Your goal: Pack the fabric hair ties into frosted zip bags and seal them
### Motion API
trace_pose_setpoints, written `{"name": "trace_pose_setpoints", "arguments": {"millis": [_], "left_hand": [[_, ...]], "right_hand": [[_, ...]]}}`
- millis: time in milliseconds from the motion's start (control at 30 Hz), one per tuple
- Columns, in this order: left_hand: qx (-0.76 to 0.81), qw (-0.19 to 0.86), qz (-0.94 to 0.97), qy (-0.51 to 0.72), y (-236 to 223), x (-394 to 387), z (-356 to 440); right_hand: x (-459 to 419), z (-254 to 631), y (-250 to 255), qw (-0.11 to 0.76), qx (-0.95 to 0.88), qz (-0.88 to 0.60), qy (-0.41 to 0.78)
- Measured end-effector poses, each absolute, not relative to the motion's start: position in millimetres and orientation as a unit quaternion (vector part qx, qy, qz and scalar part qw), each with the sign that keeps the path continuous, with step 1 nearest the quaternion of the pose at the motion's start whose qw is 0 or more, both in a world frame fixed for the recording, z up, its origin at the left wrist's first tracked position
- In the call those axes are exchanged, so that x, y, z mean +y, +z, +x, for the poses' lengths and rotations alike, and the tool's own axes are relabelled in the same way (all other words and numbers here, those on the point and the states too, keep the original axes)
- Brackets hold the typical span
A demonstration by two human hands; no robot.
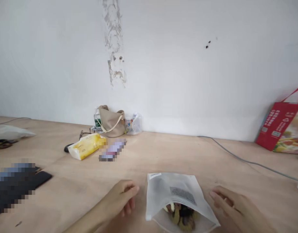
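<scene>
Head view: A frosted plastic bag (171, 184) lies flat on the table (163, 155), between the two hands. Its mouth is open and faces the person. Ring-like items (181, 217) in olive, brown, black and cream are visible inside the opening. A small white label sits at the far left corner of the bag, and a grey printed block is on its upper face.

The left hand (124, 196) is positioned just beside the left edge of the bag, apart from it. Its fingers are loosely curled, with a narrow gap to the thumb. The right hand (232, 205) is positioned beside the right edge, also apart from the bag. Its fingers are bent, with a narrow gap to the thumb.

Beyond the bag, to the left, a yellow and white tissue pack (87, 146) lies beside a blurred phone (113, 150). Behind these, a beige handbag (112, 121) stands near the wall (163, 64), adjacent to a clear plastic bag (136, 124). At the far right, a red carrier bag (270, 124) leans near the wall. A grey cable (246, 160) runs across the right side of the table.
</scene>
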State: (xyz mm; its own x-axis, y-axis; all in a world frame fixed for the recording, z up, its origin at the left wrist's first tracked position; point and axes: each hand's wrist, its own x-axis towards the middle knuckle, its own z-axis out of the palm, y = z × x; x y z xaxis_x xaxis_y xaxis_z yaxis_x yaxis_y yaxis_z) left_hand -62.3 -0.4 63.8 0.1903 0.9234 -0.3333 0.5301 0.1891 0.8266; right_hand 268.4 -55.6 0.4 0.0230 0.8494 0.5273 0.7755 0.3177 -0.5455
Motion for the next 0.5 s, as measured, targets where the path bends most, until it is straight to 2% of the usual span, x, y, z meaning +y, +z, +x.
{"name": "trace_pose_setpoints", "arguments": {"millis": [100,200,267,400,500], "left_hand": [[0.586,0.564,0.562,0.154,59,1,-50],[0.564,0.592,0.558,0.141,58,0,-35],[0.553,0.596,0.563,0.148,58,0,-28],[0.517,0.571,0.609,0.19,58,2,-20],[0.487,0.491,0.676,0.252,62,6,-18]], "right_hand": [[-43,257,-8,0.388,-0.658,-0.626,0.156],[-39,248,-14,0.341,-0.562,-0.658,0.367],[-38,245,-13,0.324,-0.529,-0.648,0.442],[-34,239,-1,0.373,-0.552,-0.635,0.392],[-30,239,13,0.415,-0.621,-0.589,0.309]]}}
